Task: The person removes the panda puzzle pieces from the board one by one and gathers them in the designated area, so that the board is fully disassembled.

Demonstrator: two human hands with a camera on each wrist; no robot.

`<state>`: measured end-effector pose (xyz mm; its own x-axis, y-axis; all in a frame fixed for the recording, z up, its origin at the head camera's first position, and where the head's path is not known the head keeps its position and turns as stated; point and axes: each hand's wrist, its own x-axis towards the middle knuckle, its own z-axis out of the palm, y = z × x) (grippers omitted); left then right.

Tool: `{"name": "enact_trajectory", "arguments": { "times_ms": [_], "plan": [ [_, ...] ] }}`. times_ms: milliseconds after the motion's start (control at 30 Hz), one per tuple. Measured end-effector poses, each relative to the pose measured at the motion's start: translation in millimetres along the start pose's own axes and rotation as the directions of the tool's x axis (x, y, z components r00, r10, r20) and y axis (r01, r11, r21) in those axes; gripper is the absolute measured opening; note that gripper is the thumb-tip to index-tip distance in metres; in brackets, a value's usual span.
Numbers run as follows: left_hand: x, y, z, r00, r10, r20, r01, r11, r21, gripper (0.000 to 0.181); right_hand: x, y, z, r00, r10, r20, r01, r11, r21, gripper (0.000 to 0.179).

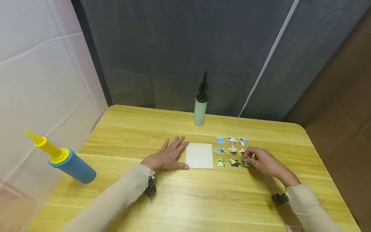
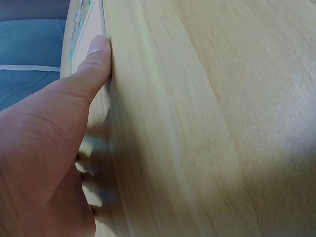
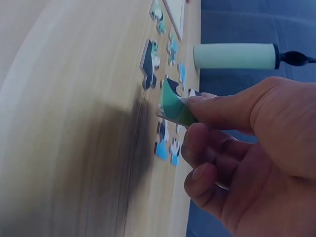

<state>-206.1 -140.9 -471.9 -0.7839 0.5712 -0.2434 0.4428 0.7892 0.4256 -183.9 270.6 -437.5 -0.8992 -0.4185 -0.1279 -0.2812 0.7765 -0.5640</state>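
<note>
My left hand (image 1: 169,156) lies with fingers spread on the table, thumb and fingertips at the left edge of a white square puzzle frame (image 1: 199,156). In the left wrist view the thumb (image 2: 96,61) rests along the frame's edge. Between thumb and fingers my right hand (image 1: 262,160) pinches a green puzzle piece (image 3: 175,104), tilted in the right wrist view. It is at the lower right of the group of loose jigsaw pieces (image 1: 233,150), which lie in rows right of the frame, printed in blue, white, black and green. The fingers partly cover the piece.
A pale green hand pump (image 1: 200,111) with a black top stands behind the frame. Farther left is a blue pump (image 1: 73,167) with a yellow nozzle. A small pinkish object (image 1: 293,228) shows by the right sleeve. Grey cloth (image 1: 162,58) hangs behind the table.
</note>
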Motion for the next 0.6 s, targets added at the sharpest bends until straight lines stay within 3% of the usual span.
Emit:
{"name": "enact_trajectory", "arguments": {
  "times_ms": [600],
  "plan": [
    [0.1, -0.9, 0.3, 1.0, 0.005, -0.006, -0.005, 1.0, 0.016, 0.106, -5.3, 14.9, 1.2, 0.999, 0.007, 0.043, -0.008, 1.0, 0.016, 0.008]
  ]
}}
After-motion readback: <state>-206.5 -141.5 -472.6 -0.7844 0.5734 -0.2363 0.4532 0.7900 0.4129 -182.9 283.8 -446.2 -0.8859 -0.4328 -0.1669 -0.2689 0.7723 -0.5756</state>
